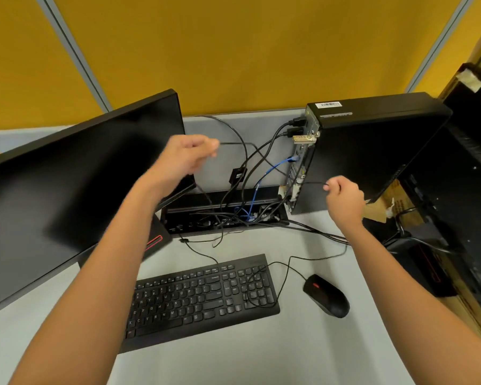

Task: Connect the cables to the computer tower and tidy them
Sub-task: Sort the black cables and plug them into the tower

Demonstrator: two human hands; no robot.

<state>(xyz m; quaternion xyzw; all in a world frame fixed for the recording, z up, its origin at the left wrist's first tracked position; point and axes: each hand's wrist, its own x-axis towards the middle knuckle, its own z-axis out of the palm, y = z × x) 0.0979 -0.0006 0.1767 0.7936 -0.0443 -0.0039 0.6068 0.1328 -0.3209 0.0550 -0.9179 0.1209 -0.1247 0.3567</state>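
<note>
Head view shows the left hand (188, 157) raised over the desk (261, 357), pinching a thin black cable (233, 143), while the right hand (345, 201) pinches another thin black cable (311, 183) beside the computer tower (372, 151). That black tower stands upright at the desk's back right, with black plugs and a blue cable (275, 168) in its rear ports. Below them, an open cable tray (222, 215) holds tangled cords.

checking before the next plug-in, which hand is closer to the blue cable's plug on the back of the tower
Right. The right hand pinches a thin black cable just below and right of the blue cable, close to the computer tower. The left hand is raised farther off to its left.
</note>
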